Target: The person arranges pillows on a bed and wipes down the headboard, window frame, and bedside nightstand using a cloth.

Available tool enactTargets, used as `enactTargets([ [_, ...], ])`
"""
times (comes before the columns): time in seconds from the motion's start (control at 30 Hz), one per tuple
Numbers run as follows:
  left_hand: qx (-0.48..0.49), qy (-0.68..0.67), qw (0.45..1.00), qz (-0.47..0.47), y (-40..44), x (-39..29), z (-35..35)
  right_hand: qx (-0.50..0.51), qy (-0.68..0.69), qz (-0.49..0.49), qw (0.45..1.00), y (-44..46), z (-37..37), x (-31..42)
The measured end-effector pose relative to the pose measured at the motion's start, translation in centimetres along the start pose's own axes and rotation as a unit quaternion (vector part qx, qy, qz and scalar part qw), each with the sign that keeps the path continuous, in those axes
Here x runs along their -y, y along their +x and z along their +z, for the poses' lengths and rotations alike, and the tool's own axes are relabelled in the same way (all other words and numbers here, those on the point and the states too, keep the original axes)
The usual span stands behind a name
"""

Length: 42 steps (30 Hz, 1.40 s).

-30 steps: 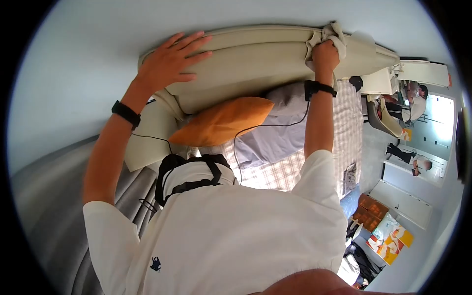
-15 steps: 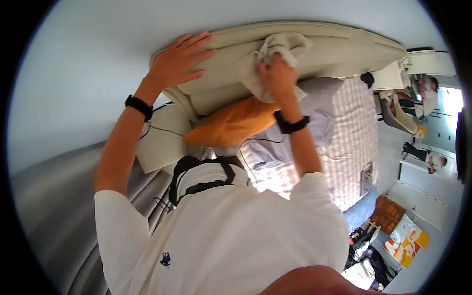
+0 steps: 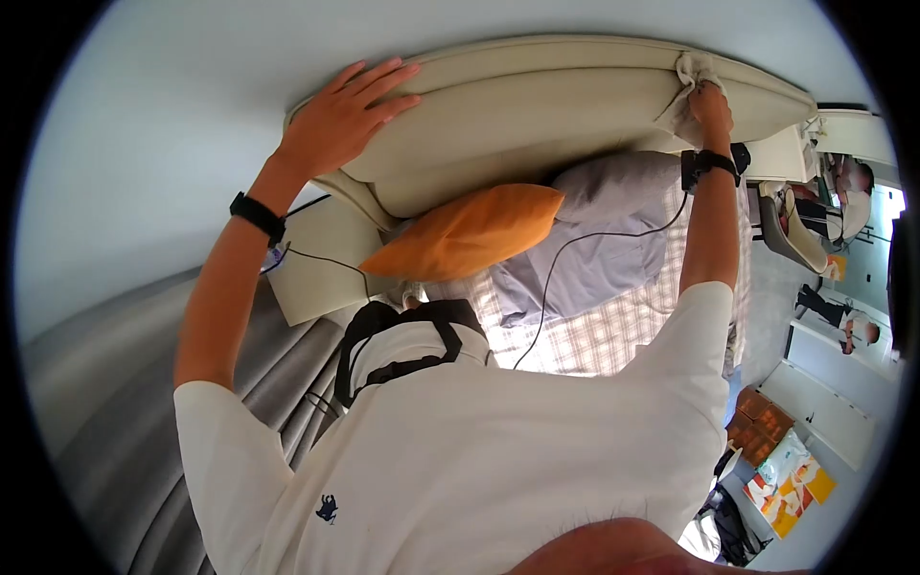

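A padded cream headboard [image 3: 537, 107] stretches along the wall behind the bed. My left hand [image 3: 340, 120] lies open with fingers spread on its left end, near the top edge. Toward the right end, my right hand [image 3: 710, 107] grips a crumpled whitish cloth [image 3: 692, 79] against the headboard's face. Part of the cloth is hidden behind my fingers. Below the headboard rest an orange pillow [image 3: 470, 230] and a grey pillow [image 3: 618, 182]. Each of my wrists wears a black band, and a thin dark cable [image 3: 594, 236] runs from the right one.
A checked bedspread [image 3: 575, 350] covers the bed in front of me. At left stand a cream bedside cabinet [image 3: 316, 264] and a grey curtain [image 3: 153, 383]. Far right, one person sits by a chair [image 3: 791, 235] and another person [image 3: 843, 316] stands.
My right hand has slid the cloth far to the right along the headboard, from above the pillows to near its right end. My left hand has stayed nearly in place.
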<state>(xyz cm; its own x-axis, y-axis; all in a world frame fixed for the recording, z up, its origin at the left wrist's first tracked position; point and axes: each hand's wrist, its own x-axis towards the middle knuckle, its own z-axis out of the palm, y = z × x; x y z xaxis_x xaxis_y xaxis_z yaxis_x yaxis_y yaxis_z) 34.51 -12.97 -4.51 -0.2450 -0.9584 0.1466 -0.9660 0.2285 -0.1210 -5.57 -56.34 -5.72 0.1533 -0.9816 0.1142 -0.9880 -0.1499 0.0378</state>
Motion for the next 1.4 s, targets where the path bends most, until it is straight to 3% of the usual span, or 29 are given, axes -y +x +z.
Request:
enactTargets([
  [0.27, 0.003, 0.014, 1.000, -0.002, 0.0, 0.0, 0.3, 0.032, -0.093, -0.017, 0.995, 0.4, -1.0, 1.9],
  [0.37, 0.007, 0.022, 1.000, -0.006, -0.2, 0.2, 0.5, -0.023, -0.096, -0.076, 0.992, -0.9, -0.6, 2.9],
  [0.5, -0.019, 0.008, 1.000, 0.000, -0.4, 0.1, 0.3, -0.016, -0.093, -0.131, 0.987, -5.4, -1.2, 6.1],
  [0.57, -0.049, 0.016, 0.999, -0.008, -0.3, 0.1, 0.3, -0.054, -0.046, -0.211, 0.975, -8.3, -1.6, 8.3],
  [0.73, -0.040, 0.040, 0.998, -0.004, -0.5, 0.1, -0.2, -0.056, 0.089, -0.305, 0.946, -15.8, -2.0, 13.5],
  [0.97, -0.070, 0.048, 0.996, -0.002, -0.5, -0.5, 0.3, -0.046, 0.210, -0.339, 0.916, -27.5, -4.3, 25.7],
  [1.03, -0.072, 0.050, 0.996, 0.002, -0.6, -0.2, 0.4, -0.048, 0.232, -0.357, 0.904, -30.5, -3.6, 26.3],
  [1.1, -0.019, 0.038, 0.999, 0.012, -0.7, 0.1, -0.3, -0.060, 0.266, -0.382, 0.883, -32.8, -3.3, 27.1],
  [1.17, 0.008, 0.023, 0.999, 0.024, -0.5, 0.6, -0.8, 0.041, 0.231, -0.270, 0.934, -31.3, -4.1, 24.6],
  [1.23, 0.032, -0.001, 0.999, 0.031, -1.5, 0.1, -2.1, -0.004, 0.200, -0.225, 0.954, -27.5, -2.5, 21.6],
  [1.3, 0.139, -0.003, 0.990, -0.031, -3.2, 0.0, -4.8, -0.030, 0.183, -0.148, 0.972, -23.8, -2.5, 18.1],
  [1.33, 0.138, -0.002, 0.990, -0.038, -4.6, 0.1, -4.9, -0.051, 0.182, -0.126, 0.974, -22.1, -2.0, 16.3],
  [1.4, 0.089, -0.053, 0.984, -0.148, -8.0, -0.1, -3.9, -0.083, 0.196, -0.088, 0.973, -19.4, -2.1, 13.7],
])
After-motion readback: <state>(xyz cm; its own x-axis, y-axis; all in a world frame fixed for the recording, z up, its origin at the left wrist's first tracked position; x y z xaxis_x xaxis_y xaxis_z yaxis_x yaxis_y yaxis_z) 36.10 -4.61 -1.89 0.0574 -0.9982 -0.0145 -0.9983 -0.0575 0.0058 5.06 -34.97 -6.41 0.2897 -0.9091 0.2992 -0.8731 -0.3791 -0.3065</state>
